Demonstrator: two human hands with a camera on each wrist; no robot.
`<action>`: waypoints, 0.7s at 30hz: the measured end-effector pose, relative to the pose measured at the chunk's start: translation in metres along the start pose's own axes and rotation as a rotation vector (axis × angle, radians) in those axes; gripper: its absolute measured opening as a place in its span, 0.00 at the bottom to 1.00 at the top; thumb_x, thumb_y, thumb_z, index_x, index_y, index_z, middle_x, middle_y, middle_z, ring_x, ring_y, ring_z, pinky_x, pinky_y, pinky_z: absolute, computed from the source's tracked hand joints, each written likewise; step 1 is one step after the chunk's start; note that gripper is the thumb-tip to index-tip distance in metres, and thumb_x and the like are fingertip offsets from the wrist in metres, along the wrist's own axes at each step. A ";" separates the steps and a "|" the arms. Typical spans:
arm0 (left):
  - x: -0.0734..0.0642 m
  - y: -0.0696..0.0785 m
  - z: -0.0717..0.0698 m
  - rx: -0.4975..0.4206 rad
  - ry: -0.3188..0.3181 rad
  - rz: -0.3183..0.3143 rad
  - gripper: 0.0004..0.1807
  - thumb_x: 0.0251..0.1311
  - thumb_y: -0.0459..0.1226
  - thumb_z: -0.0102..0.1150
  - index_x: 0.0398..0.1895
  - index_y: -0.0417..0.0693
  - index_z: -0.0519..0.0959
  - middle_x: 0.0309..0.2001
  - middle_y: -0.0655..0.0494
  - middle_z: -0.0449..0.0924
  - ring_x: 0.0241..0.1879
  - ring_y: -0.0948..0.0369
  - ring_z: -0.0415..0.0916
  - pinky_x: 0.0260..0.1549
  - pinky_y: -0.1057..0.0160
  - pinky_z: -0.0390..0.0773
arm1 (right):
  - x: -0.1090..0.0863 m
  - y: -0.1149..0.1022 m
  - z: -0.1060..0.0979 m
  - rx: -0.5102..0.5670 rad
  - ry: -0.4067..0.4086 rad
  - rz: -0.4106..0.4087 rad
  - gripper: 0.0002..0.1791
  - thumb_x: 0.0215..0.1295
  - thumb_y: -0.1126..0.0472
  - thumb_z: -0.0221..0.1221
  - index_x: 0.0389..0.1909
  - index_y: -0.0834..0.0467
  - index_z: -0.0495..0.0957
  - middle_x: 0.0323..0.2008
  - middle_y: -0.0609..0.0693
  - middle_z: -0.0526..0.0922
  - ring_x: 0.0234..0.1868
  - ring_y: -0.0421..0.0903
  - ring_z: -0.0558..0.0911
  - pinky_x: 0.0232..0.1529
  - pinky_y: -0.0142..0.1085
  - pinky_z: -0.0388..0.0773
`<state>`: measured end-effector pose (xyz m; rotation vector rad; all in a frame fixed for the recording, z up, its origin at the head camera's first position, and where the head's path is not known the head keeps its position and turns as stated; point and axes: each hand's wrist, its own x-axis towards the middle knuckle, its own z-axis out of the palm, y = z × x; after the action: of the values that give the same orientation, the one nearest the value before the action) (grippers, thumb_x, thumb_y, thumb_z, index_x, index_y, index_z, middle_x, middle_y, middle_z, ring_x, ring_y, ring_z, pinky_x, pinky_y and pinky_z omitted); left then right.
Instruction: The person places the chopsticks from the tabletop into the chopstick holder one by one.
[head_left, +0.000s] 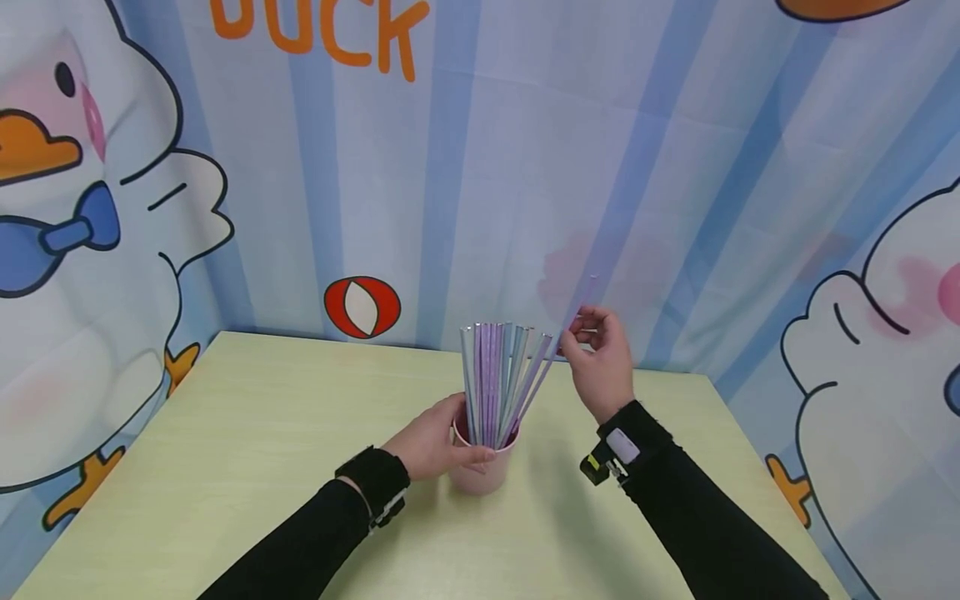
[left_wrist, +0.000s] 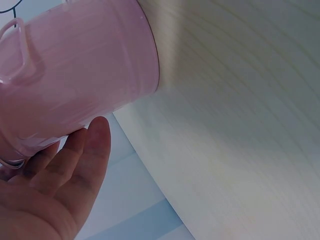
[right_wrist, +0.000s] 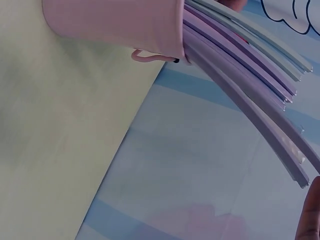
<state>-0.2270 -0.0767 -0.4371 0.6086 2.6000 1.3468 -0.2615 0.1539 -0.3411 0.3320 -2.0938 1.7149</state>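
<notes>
A pink bucket (head_left: pixel 480 481) with small loop handles stands on the table, holding a bunch of purple and pale blue straws (head_left: pixel 491 375). My left hand (head_left: pixel 435 437) grips it near the rim, thumb across the near side and fingers behind. The left wrist view shows its fingers (left_wrist: pixel 92 155) against the bucket's wall. Above and right of the bunch, my right hand (head_left: pixel 602 362) pinches one purple straw (head_left: pixel 542 375), which leans right and rises above the others, its lower end still inside the bucket. Only a fingertip (right_wrist: pixel 310 212) of that hand shows in the right wrist view.
The pale wooden table (head_left: pixel 285 467) ends at a back edge just behind the bucket. Behind it hangs a blue-and-white striped cloth (head_left: pixel 510 167) printed with cartoon ducks, lettering and a red ball.
</notes>
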 end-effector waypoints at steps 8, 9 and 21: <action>0.001 0.000 0.000 -0.008 -0.005 0.003 0.49 0.46 0.58 0.70 0.72 0.57 0.60 0.60 0.60 0.71 0.52 0.58 0.70 0.60 0.49 0.69 | -0.018 -0.020 0.008 -0.068 -0.096 0.034 0.24 0.68 0.73 0.53 0.62 0.71 0.59 0.44 0.63 0.70 0.42 0.52 0.74 0.39 0.30 0.82; 0.000 0.000 0.000 -0.009 -0.005 0.000 0.49 0.46 0.58 0.70 0.72 0.57 0.60 0.61 0.60 0.71 0.53 0.58 0.70 0.60 0.49 0.69 | -0.021 -0.023 0.009 -0.076 -0.107 0.039 0.24 0.68 0.73 0.53 0.62 0.71 0.58 0.44 0.63 0.70 0.42 0.53 0.74 0.41 0.33 0.82; 0.000 -0.001 0.000 -0.024 -0.010 0.011 0.51 0.46 0.58 0.70 0.73 0.58 0.58 0.63 0.60 0.70 0.55 0.59 0.69 0.63 0.48 0.67 | -0.022 0.030 0.013 -0.091 -0.128 0.061 0.24 0.66 0.71 0.57 0.60 0.65 0.61 0.43 0.61 0.72 0.42 0.53 0.78 0.42 0.43 0.84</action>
<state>-0.2273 -0.0771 -0.4376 0.6260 2.5724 1.3723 -0.2570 0.1458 -0.3795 0.3630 -2.2877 1.6663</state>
